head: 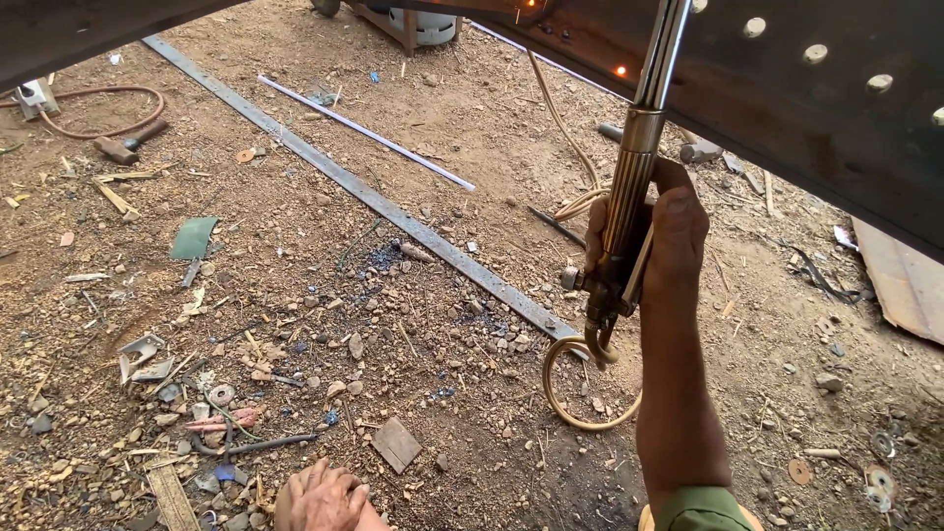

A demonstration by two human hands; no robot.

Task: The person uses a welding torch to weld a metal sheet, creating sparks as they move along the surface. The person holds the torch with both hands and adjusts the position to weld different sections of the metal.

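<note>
Holding the torch [629,187] up with the right grip [649,241], clenched tight round the ribbed handle, thumb side to the camera, fingers curled round the far side. Pointing the long shiny tube up and away, so the tip meets the under side of the dark beam [816,128] overhead. Can see small orange glows [620,71] on the steel near the tip, so probably held at arm's length to stay back from the heat and the bits that fall. Reaching up with a nearly straight arm, wrist a little bent, green sleeve [700,509] low at the bottom edge. Letting the tan hose [570,393] hang down from the torch's end in a loose loop near the dirt ground [472,147], likely so as not to tug on the grip. Resting the left grip [320,500] low at the bottom edge, flat and loose, holding nothing, perhaps propped on a knee to steady the body; cannot tell for sure what lies under it. Down on the ground, well apart from both grips: a long flat bar [393,208] lying slantwise, a hammer [128,145] far off at the left, plus stones and metal scraps all around.
</note>
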